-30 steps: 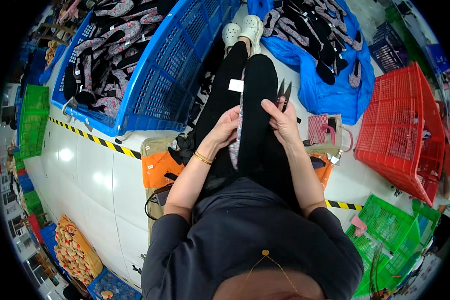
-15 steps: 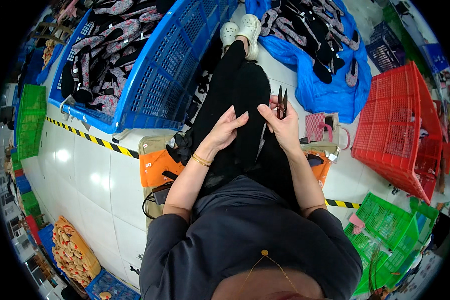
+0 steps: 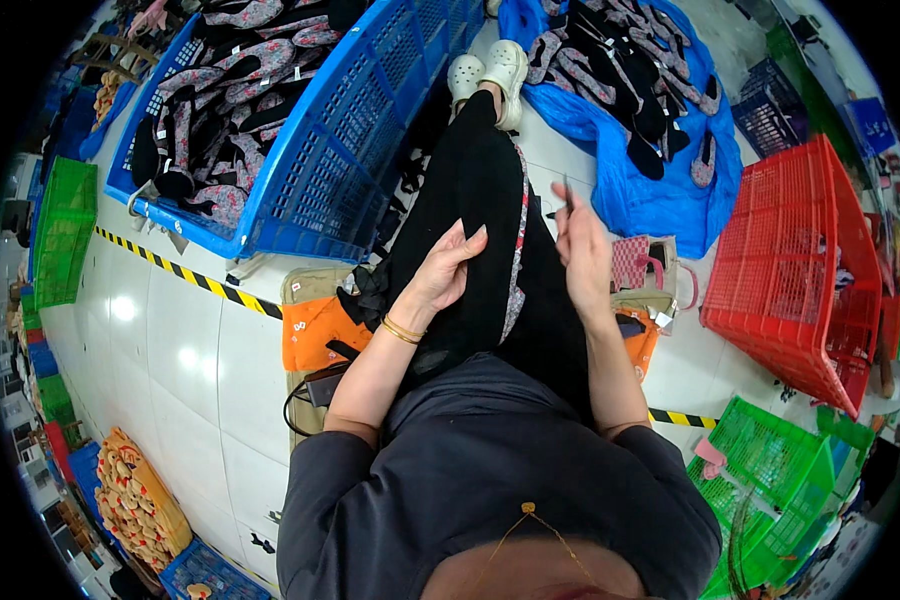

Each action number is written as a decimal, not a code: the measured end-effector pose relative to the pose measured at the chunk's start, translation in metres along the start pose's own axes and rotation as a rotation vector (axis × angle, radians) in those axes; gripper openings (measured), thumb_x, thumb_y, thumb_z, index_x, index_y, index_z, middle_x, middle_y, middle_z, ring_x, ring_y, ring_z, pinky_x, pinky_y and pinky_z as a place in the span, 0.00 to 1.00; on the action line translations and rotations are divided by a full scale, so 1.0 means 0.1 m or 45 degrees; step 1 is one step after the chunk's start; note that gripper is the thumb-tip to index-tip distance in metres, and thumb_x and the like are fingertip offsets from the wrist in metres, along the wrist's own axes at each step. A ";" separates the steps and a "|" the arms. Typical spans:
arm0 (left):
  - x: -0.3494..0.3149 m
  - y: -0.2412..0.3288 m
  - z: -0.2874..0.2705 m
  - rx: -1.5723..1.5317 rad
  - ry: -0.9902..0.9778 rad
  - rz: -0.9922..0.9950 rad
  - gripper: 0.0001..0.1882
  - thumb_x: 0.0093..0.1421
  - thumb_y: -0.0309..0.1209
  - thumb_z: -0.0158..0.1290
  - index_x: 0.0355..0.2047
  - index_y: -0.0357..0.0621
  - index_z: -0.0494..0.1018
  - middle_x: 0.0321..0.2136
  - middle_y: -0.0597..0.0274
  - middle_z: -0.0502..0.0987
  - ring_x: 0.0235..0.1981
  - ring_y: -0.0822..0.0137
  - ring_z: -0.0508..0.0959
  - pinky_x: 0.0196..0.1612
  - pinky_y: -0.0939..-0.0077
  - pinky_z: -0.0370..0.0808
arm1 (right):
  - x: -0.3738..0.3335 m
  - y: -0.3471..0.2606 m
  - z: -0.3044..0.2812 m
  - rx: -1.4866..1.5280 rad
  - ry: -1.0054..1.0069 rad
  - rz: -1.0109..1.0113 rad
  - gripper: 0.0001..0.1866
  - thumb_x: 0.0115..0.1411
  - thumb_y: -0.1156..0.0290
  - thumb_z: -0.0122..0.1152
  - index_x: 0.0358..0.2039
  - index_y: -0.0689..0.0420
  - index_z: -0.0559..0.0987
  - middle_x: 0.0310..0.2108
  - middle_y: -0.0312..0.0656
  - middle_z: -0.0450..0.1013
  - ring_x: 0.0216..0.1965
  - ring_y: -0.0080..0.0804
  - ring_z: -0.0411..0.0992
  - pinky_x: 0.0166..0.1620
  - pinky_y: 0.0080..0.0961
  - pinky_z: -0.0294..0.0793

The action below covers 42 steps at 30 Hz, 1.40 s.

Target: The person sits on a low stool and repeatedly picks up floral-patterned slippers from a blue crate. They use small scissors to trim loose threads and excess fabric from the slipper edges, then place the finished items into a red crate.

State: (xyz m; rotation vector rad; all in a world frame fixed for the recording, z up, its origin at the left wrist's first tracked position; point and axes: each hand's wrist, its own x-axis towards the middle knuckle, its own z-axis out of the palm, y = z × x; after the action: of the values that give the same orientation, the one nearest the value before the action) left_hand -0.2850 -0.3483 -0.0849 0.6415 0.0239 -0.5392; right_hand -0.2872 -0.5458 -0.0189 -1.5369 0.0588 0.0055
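Across my lap lies a long black cloth piece [image 3: 492,205] with a floral-print strip showing along its right side. My left hand [image 3: 444,268] rests against its left part, thumb apart from the fingers, seemingly not gripping it. To the right of the piece, my right hand [image 3: 585,250] is closed around small scissors [image 3: 568,188]. Their blades point up and away from me, seen nearly edge-on; the handles are hidden in the fingers.
A big blue crate [image 3: 315,170] of black and floral cloth pieces stands at far left. More such pieces lie on a blue sheet [image 3: 620,190] at far right. Red [image 3: 770,270] and green [image 3: 760,450] crates are to the right. Orange cloth [image 3: 320,335] is beside my left forearm.
The right hand has left the cloth piece and turned, and the scissor blades now appear narrower. The piece has shifted left and tilted, showing more of its floral side. My left hand barely moved.
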 end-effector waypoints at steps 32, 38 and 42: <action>-0.16 0.08 0.27 -0.081 0.192 -0.037 0.14 0.66 0.31 0.49 0.49 0.37 0.69 0.41 0.57 0.76 0.42 0.65 0.78 0.49 0.66 0.75 | 0.12 0.11 -0.05 0.242 0.082 -0.004 0.10 0.59 0.75 0.63 0.40 0.60 0.74 0.27 0.27 0.67 0.23 0.12 0.60 0.27 0.09 0.59; -0.24 0.16 0.49 0.224 0.388 0.151 0.30 0.66 0.36 0.52 0.62 0.33 0.55 0.55 0.63 0.66 0.58 0.73 0.64 0.60 0.76 0.61 | -0.20 0.20 0.36 -0.015 -0.203 0.083 0.19 0.55 0.73 0.67 0.45 0.63 0.74 0.34 0.28 0.71 0.28 0.10 0.62 0.31 0.08 0.61; -0.49 1.07 0.21 1.404 0.171 0.395 0.25 0.65 0.40 0.51 0.59 0.42 0.64 0.54 0.60 0.69 0.56 0.69 0.68 0.58 0.69 0.66 | 0.71 0.34 -0.01 -0.155 -0.060 0.193 0.20 0.55 0.58 0.66 0.41 0.60 0.77 0.31 0.34 0.72 0.32 0.21 0.70 0.38 0.23 0.70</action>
State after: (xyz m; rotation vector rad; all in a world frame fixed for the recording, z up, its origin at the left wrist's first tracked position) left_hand -0.2783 -0.2654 0.0015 1.7230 -0.2608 -0.1632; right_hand -0.2174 -0.5477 -0.0553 -1.6503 0.1394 0.1688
